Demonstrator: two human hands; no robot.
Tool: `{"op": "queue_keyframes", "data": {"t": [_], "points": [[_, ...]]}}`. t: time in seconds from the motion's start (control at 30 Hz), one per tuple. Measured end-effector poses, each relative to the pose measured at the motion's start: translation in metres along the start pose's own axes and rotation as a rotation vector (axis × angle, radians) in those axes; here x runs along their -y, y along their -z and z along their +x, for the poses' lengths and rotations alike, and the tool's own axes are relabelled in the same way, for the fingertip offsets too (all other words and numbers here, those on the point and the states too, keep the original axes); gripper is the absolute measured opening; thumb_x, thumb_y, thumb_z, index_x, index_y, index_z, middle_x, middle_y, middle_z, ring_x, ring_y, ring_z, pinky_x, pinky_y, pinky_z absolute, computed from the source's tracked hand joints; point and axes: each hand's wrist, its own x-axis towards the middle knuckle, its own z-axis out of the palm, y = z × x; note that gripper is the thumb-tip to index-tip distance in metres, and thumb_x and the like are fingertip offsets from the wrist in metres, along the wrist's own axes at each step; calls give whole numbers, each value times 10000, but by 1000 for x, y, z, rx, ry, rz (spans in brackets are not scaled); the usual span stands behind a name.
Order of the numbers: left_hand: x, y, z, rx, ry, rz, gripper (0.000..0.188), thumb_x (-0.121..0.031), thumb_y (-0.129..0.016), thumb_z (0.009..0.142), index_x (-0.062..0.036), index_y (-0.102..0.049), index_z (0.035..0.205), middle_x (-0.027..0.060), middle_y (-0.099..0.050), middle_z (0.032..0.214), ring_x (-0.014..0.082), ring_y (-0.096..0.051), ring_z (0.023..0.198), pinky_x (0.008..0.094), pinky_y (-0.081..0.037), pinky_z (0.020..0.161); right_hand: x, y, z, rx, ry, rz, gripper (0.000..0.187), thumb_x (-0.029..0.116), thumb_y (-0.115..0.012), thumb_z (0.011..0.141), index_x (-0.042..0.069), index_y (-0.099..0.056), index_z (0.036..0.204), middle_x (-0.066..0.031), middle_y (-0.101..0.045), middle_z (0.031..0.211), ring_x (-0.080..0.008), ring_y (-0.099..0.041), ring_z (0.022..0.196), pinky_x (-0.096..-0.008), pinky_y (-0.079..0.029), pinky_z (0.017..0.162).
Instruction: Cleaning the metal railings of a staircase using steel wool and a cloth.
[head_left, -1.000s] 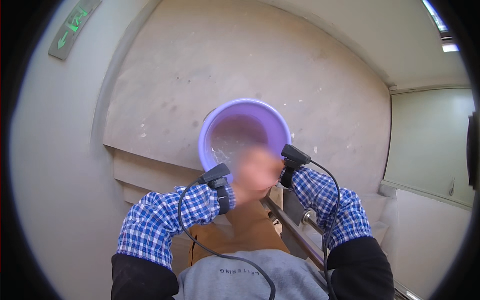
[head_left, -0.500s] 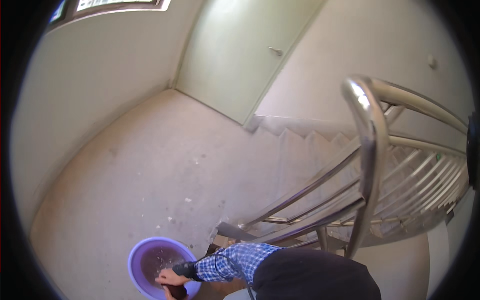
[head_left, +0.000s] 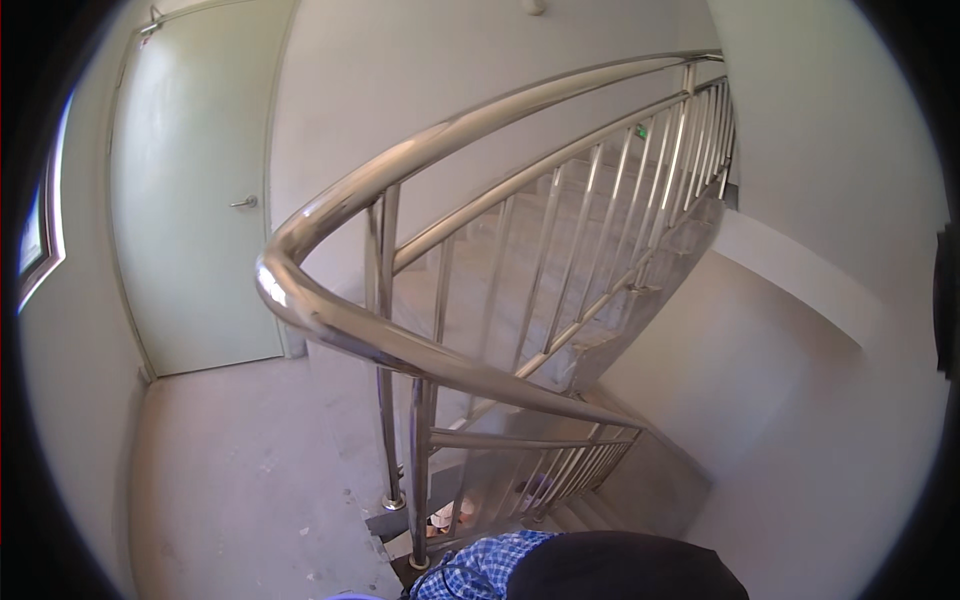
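Neither of my hands is in the picture now; both lie out of view. At the lower edge an arm in a blue checked sleeve [head_left: 475, 562] shows beside a dark piece of clothing [head_left: 625, 568]. Just a sliver of a purple basin's rim [head_left: 352, 597] peeks in to the left of that sleeve. What the basin contains is hidden, as is anything held in my hands.
A shiny metal handrail [head_left: 450, 365] with upright bars curves across the middle, close ahead. Behind it a staircase rises to the right, and other steps [head_left: 600, 515] descend at lower right. A pale green door [head_left: 195, 190] stands shut beyond the grey landing floor [head_left: 235, 470].
My view has swung up and to the right. The basin, the hand and the dark object it held have dropped out of the picture; the railing now fills the middle.
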Motion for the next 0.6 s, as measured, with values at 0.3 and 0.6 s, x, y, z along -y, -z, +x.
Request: {"op": "queue_keyframes", "data": {"t": [0.3,0.6], "points": [[-14,2,8,35,68,-4,480,-343,-444,821,23,-464,1131,189,-533,1076,313,-571,912,453,-525,688,-14,-9,-49,-152,-182,78,281,291,-571,783,41,-602,908,-185,-608,904,-313,-586,818,-409,-465,694],[33,186,-37,-252,81,-488,470,-305,-442,816,28,-472,1147,192,-543,1065,307,-577,906,452,-529,702,-54,-84,-18,-266,-251,307,261,217,-625,728,58,-626,935,-110,-643,839,-205,-606,722,-323,-493,636]]}}
